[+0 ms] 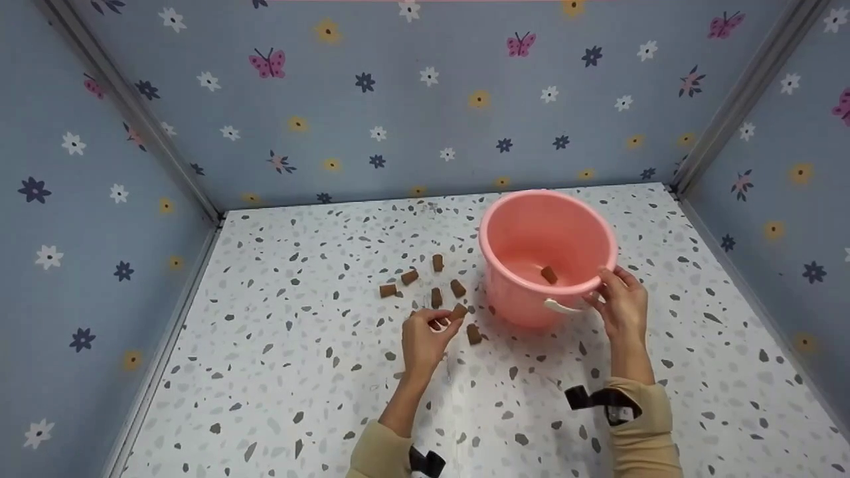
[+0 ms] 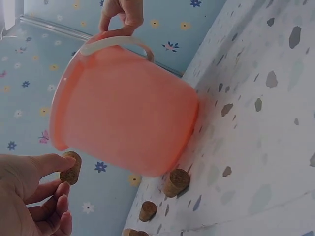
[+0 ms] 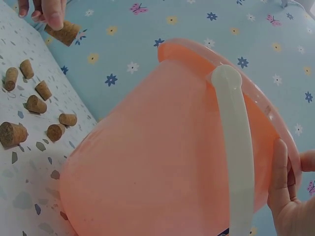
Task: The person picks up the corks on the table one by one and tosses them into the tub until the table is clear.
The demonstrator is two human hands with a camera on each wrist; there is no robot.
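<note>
My left hand (image 1: 425, 342) pinches a brown cork (image 1: 459, 311) between thumb and fingers, held above the speckled surface, just left of the pink bucket (image 1: 511, 299). In the left wrist view this cork (image 2: 72, 167) is near the bucket's rim. My right hand (image 1: 625, 307) grips the rim on the bucket's right side, thumb and fingers on either side of it. The bucket stands upright, its white handle (image 1: 561, 307) hanging down at the front. Inside, one cork (image 1: 549, 275) lies on the bottom.
Several loose corks lie left of the bucket, among them one cork (image 1: 437, 263) at the back and another cork (image 1: 473, 334) at the front. Blue flowered panels (image 1: 398, 99) enclose the speckled white surface (image 1: 279, 372) at the back and both sides.
</note>
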